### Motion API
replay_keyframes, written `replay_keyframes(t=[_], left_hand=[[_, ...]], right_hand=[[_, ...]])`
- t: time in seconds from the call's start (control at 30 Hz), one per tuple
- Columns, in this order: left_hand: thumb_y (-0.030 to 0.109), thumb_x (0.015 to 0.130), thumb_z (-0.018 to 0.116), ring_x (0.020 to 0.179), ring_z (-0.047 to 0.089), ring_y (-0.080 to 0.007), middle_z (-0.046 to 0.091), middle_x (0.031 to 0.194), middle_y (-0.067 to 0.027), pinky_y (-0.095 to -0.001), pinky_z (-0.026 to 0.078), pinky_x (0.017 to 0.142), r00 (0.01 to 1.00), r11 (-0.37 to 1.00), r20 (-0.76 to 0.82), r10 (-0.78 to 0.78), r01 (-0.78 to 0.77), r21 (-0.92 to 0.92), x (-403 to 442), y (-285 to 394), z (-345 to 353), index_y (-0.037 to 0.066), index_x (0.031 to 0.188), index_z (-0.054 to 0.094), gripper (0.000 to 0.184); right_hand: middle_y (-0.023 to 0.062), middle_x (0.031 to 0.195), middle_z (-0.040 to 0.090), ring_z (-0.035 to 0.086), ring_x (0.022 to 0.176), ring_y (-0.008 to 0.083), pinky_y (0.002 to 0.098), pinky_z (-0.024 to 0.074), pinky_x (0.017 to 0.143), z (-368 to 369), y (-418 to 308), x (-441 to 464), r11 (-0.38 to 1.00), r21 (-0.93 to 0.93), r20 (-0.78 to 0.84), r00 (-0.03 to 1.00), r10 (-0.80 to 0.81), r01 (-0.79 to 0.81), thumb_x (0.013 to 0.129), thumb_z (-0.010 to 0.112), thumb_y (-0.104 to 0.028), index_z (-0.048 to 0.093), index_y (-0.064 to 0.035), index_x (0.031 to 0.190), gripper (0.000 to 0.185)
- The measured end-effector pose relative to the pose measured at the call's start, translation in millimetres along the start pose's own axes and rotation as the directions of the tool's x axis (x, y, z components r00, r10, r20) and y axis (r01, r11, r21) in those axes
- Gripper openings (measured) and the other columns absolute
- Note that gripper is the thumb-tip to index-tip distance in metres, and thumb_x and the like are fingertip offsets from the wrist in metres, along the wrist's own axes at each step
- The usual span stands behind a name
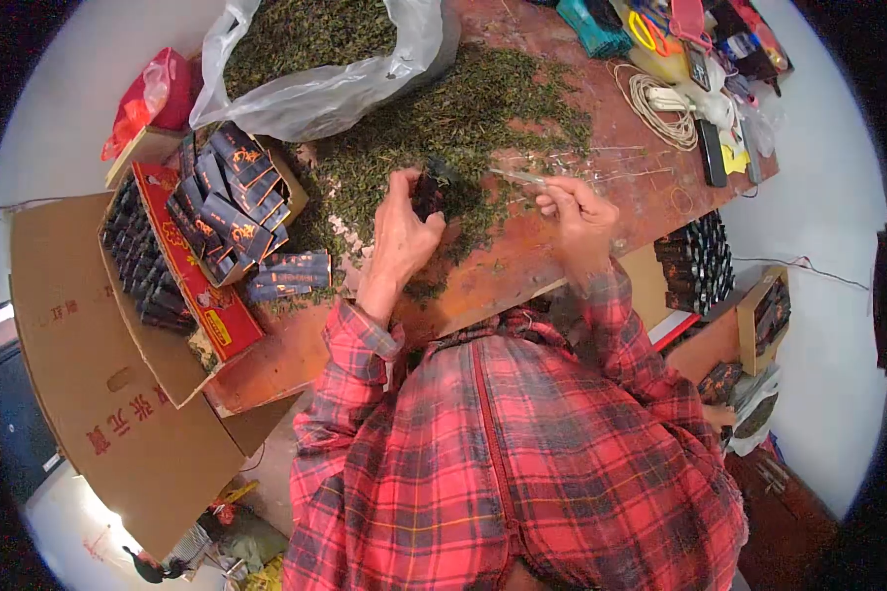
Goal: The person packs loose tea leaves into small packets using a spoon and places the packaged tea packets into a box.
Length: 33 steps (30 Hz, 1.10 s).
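Note:
My left hand [400, 236] is closed around a small dark packet [427, 197], held upright over the leaf pile; my fingers cover part of it. Dark material shows at the packet's top, too blurred to make out. To the right, my right hand [579, 212] pinches a thin pale stick [517, 176] that points left toward the packet, its tip apart from it. Loose dried green leaves [473, 108] spread over the red-brown table [522, 258] beneath and beyond both hands. A large clear plastic bag [340, 97] full of the same leaves stands at the back.
At left, a carton [294, 197] holds several flat dark packets, beside a red-sided box [192, 261] of dark packets. More flat packets [291, 276] lie on the table. Cable [660, 113], scissors [650, 34] and a black phone-like object [711, 153] sit back right. Stacked dark packets [695, 261] stand at right.

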<state>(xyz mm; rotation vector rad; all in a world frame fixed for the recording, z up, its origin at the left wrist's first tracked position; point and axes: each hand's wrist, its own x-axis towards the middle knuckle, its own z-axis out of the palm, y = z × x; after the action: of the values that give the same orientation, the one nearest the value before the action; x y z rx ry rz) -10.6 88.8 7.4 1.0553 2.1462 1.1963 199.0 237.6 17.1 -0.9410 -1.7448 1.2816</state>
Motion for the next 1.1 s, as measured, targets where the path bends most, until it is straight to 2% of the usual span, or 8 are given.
replay_keyframes(t=[0.27, 0.47, 0.57, 0.77, 0.87, 0.97, 1.07, 1.1], left_hand=[[0.007, 0.078, 0.066, 0.108, 0.065, -0.0508, 0.067, 0.113, -0.032, -0.0522, 0.052, 0.095, 0.997, 0.997, 0.04, -0.071, 0.071, -0.02, -5.1, 0.3, -5.2, -0.002, 0.13, 0.05, 0.056], [0.007, 0.078, 0.067, 0.106, 0.064, -0.0525, 0.066, 0.112, -0.0318, -0.0538, 0.051, 0.094, 0.997, 0.997, -0.026, 0.067, -0.068, -0.034, -7.3, -12.6, -0.5, 0.002, 0.131, 0.049, 0.056], [0.007, 0.078, 0.067, 0.105, 0.063, -0.0527, 0.065, 0.111, -0.0319, -0.055, 0.05, 0.093, 1.0, 1.0, 0.002, 0.016, -0.016, -0.009, -7.1, -10.5, -1.1, 0.003, 0.131, 0.049, 0.056], [0.007, 0.078, 0.068, 0.102, 0.064, -0.0522, 0.065, 0.11, -0.0316, -0.0553, 0.051, 0.09, 0.998, 0.997, -0.02, 0.056, -0.055, 0.049, -4.3, -11.8, 2.2, 0.002, 0.13, 0.049, 0.056], [0.006, 0.078, 0.067, 0.1, 0.065, -0.0522, 0.066, 0.108, -0.0312, -0.055, 0.052, 0.09, 1.0, 0.999, 0.017, 0.024, -0.024, 0.048, -3.2, -8.7, 1.7, 0.002, 0.127, 0.05, 0.053], [0.011, 0.079, 0.073, 0.113, 0.064, -0.0498, 0.067, 0.121, -0.0301, -0.0515, 0.051, 0.099, 0.995, 0.995, 0.082, -0.054, 0.047, 0.09, -2.4, 0.1, -2.4, 0.003, 0.138, 0.048, 0.064], [0.009, 0.078, 0.073, 0.111, 0.063, -0.0511, 0.067, 0.117, -0.031, -0.0529, 0.051, 0.098, 0.994, 0.99, 0.092, -0.067, 0.055, 0.133, -3.2, 3.2, -1.6, 0.003, 0.137, 0.047, 0.065], [0.008, 0.078, 0.072, 0.107, 0.064, -0.0518, 0.066, 0.113, -0.0317, -0.0546, 0.051, 0.094, 0.995, 0.99, 0.085, -0.042, 0.03, 0.14, -4.0, 2.8, -0.9, 0.003, 0.133, 0.046, 0.062]], right_hand=[[0.0102, 0.091, 0.077, 0.073, 0.08, 0.013, 0.0257, 0.0584, 0.072, -7.6, -37.4, 0.6, 1.0, 0.001, -0.005, 1.0, 0.027, -0.027, 0.098, 0.063, 0.001, 0.075, 0.005, 0.106, 0.015], [0.0089, 0.089, 0.077, 0.073, 0.079, 0.013, 0.026, 0.0585, 0.07, -10.8, -55.3, 3.1, 0.998, -0.024, 0.029, 0.998, -0.057, 0.057, 0.098, 0.063, 0.003, 0.075, 0.0053, 0.105, 0.015], [0.0081, 0.089, 0.077, 0.072, 0.078, 0.0127, 0.0263, 0.0584, 0.069, -11.8, -61.0, 4.3, 0.995, -0.05, 0.043, 0.996, -0.08, 0.082, 0.098, 0.062, 0.004, 0.076, 0.0049, 0.104, 0.015], [0.008, 0.089, 0.077, 0.072, 0.078, 0.012, 0.0257, 0.0583, 0.069, -12.8, -72.8, 6.2, 0.99, -0.111, 0.11, 0.991, -0.075, 0.087, 0.097, 0.062, 0.005, 0.075, 0.0046, 0.106, 0.016], [0.0089, 0.089, 0.077, 0.073, 0.078, 0.0127, 0.0259, 0.0585, 0.068, -16.5, -75.3, 14.4, 0.972, -0.155, 0.172, 0.974, -0.148, 0.175, 0.096, 0.062, 0.005, 0.075, 0.0031, 0.105, 0.016], [0.0111, 0.089, 0.077, 0.075, 0.076, 0.0153, 0.0274, 0.0589, 0.067, -16.0, -88.7, 22.7, 0.937, -0.251, 0.248, 0.952, -0.179, 0.242, 0.094, 0.064, 0.005, 0.075, 0.0014, 0.102, 0.013], [0.0087, 0.084, 0.075, 0.069, 0.07, 0.0111, 0.0251, 0.0551, 0.065, -12.0, -100.4, 27.2, 0.894, -0.299, 0.298, 0.923, -0.244, 0.333, 0.094, 0.066, 0.005, 0.074, 0.0056, 0.099, 0.009], [0.0089, 0.084, 0.074, 0.07, 0.07, 0.0118, 0.0256, 0.0552, 0.065, -10.6, -102.1, 28.1, 0.89, -0.305, 0.311, 0.919, -0.243, 0.338, 0.094, 0.066, 0.005, 0.074, 0.0047, 0.099, 0.01]])
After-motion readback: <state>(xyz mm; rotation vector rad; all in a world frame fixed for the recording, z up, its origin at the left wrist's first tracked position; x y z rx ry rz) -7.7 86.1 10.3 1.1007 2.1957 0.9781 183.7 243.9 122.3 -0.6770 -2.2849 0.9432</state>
